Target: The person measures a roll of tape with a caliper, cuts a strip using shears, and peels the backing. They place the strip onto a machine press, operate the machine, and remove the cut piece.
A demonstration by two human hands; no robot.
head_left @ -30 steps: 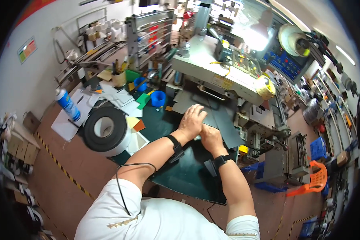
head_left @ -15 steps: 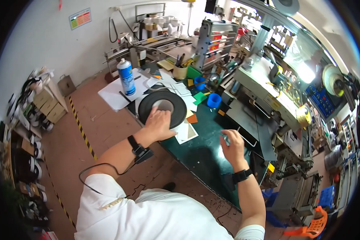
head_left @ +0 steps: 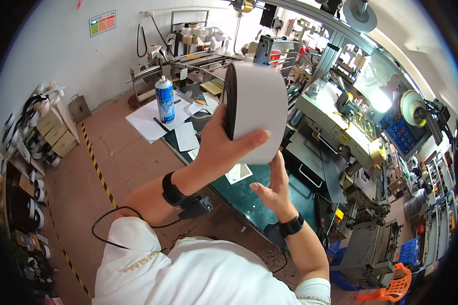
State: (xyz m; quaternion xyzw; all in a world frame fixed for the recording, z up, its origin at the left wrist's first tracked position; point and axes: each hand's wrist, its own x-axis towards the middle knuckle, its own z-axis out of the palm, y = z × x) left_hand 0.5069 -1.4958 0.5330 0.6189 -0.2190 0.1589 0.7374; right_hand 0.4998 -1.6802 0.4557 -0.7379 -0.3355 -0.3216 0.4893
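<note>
A wide roll of material (head_left: 262,112), pale grey on its outer face and black on its side, is held up above the table, standing on edge. My left hand (head_left: 221,140) grips it at the near left, the thumb across the pale face and the other fingers at the black side, partly hidden. My right hand (head_left: 274,190) is just below the roll, fingers stretched upward and thumb apart. Its fingertips meet the roll's lower right edge in view; whether they bear weight I cannot tell. White sheets (head_left: 187,136) and a pale card (head_left: 239,174) lie on the green tabletop (head_left: 234,190).
A blue spray can (head_left: 165,100) stands on papers at the table's far left. Right of the table is a machine (head_left: 336,114) with a metal tray and handle (head_left: 310,175). An orange plastic chair (head_left: 394,284) is at the lower right. A cable (head_left: 104,239) loops from my left wrist.
The roll, lying flat on the table before, has been lifted and turned onto its edge by my left hand. My right hand has moved left to the roll's lower edge.
</note>
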